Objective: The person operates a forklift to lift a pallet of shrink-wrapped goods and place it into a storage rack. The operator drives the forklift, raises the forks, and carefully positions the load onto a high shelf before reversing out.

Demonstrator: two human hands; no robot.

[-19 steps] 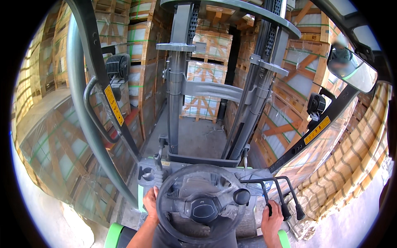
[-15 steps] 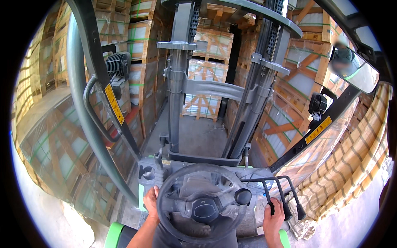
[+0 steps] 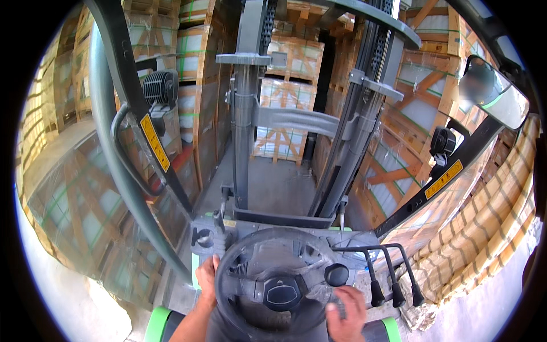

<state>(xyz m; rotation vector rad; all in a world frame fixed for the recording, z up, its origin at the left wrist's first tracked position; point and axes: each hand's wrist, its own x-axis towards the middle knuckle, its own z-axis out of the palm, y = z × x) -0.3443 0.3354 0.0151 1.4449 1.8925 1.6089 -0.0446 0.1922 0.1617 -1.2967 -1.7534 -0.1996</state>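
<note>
My left hand point(image 3: 207, 280) is closed around the left side of the black steering wheel point(image 3: 246, 239) of a forklift. My right hand point(image 3: 347, 314) is at the wheel's lower right rim, below the round black spinner knob point(image 3: 337, 275). Motion smears its fingers, so their grip on the rim is unclear. Several control levers stand to its right: the nearest lever point(image 3: 377, 294), a middle lever point(image 3: 397, 295) and an outer lever point(image 3: 417, 294), with no hand on them. A small lever point(image 3: 219, 242) rises from the dash ahead of my left hand.
The grey mast point(image 3: 246, 131) stands ahead, with a crossbar point(image 3: 296, 122) between its uprights. Beyond it, stacked wooden crates point(image 3: 285, 108) close off a narrow concrete aisle point(image 3: 273, 182). Wrapped crates line the left point(image 3: 85, 211) and right point(image 3: 393, 165). A mirror point(image 3: 501, 102) hangs at upper right.
My right hand has let go of the nearest lever and moved left to the steering wheel's lower right rim. My left hand stays on the wheel.
</note>
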